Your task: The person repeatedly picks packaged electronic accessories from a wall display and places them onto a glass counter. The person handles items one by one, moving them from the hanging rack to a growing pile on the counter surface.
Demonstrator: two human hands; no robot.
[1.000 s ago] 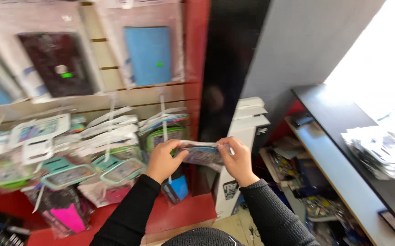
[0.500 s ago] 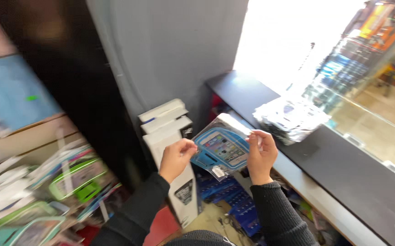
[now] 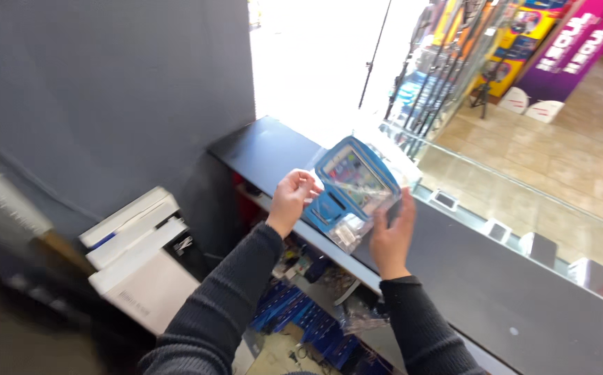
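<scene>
Left hand (image 3: 292, 198) curled on the near-left edge of a blue phone pouch (image 3: 354, 187) in clear wrapping, fingers pinching it. Right hand (image 3: 393, 232) flatter, palm against the pouch's lower right side, fingers spread along it; probably gripping, though blur hides the thumb. Pouch held tilted in the air above a dark counter (image 3: 468, 278). Under the counter, a shelf of small blue packs (image 3: 294, 316). Further left, stacked white boxes (image 3: 138, 257) against a grey wall (image 3: 107, 90).

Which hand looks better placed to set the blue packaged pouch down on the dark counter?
Probably the right hand: it cradles the blue pouch from below, directly over the dark counter. The left hand only pinches its near edge.
</scene>
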